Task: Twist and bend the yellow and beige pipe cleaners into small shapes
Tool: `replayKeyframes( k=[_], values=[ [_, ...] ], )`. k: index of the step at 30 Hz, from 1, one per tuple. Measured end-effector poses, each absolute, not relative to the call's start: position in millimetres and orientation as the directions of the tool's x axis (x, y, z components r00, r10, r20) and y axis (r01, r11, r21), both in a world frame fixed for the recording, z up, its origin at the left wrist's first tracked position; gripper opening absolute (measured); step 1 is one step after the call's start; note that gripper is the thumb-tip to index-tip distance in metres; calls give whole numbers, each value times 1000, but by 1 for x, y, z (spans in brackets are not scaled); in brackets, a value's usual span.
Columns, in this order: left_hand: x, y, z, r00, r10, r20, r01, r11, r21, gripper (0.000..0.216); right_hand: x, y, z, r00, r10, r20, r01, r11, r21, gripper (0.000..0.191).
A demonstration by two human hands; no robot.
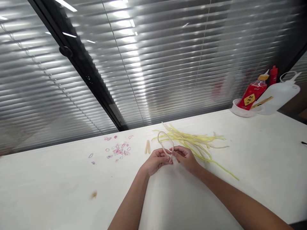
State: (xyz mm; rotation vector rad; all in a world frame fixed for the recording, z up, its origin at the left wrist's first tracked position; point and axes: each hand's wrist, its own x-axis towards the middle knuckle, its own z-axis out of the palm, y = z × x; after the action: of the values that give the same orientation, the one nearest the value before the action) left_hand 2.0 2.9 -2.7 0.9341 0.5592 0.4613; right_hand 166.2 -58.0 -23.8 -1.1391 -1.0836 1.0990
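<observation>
My left hand (156, 160) and my right hand (184, 157) meet at the middle of the white table (59, 179). Both pinch a beige fuzzy stick (164, 138) that is bent into a loop rising away from my fingers. Just behind my right hand lies a loose pile of yellow and beige fuzzy sticks (194, 139), with one long yellow strand trailing toward the right. A short folded beige piece (147, 147) lies left of the loop. Several small coloured rubber bands (118, 149) are scattered further left.
At the far right stand a white squeeze bottle (279, 94), a red bottle (253, 92) lying in a shallow white bowl (242, 112), and a red cap behind. Window blinds and a black frame back the table. A brown stain (93, 194) marks the near left surface.
</observation>
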Motion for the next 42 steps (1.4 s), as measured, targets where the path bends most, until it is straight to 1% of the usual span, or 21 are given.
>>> replayKeyframes(
  k=[8, 12, 18, 21, 28, 32, 34, 36, 39, 42],
  values=[
    [3, 7, -2, 804, 539, -250, -116, 554, 824, 14, 167, -58, -26, 109, 989, 98, -81, 107, -991, 26],
    [3, 7, -2, 802, 539, -258, -105, 552, 827, 15, 166, -58, -25, 92, 988, 121, -71, 127, -989, 22],
    [3, 5, -4, 808, 527, -262, -69, 528, 847, 17, 165, -58, -18, 104, 968, 228, -24, 232, -972, 15],
    [3, 4, -3, 810, 529, -254, -71, 517, 853, 17, 166, -56, -20, 83, 970, 230, -19, 232, -972, 14],
    [4, 4, -3, 821, 521, -234, -79, 509, 857, 19, 167, -58, -15, 34, 984, 178, 15, 177, -984, 16],
    [3, 4, -1, 841, 494, -219, -66, 496, 866, 13, 169, -60, -12, 4, 990, 142, 36, 142, -989, 30],
    [3, 4, 0, 845, 480, -235, -42, 499, 865, 11, 171, -59, -14, 17, 994, 109, 5, 109, -994, 36],
    [1, 5, 1, 845, 465, -264, -15, 515, 857, 10, 175, -57, -18, 7, 999, 51, -47, 51, -998, 35],
    [-1, 6, -1, 847, 442, -296, 9, 544, 839, 9, 182, -55, -22, -77, 997, -14, -131, -24, -991, 38],
    [-2, 8, -2, 865, 407, -293, 28, 544, 839, 8, 189, -53, -20, -181, 983, -35, -228, -77, -971, 45]
  ],
)
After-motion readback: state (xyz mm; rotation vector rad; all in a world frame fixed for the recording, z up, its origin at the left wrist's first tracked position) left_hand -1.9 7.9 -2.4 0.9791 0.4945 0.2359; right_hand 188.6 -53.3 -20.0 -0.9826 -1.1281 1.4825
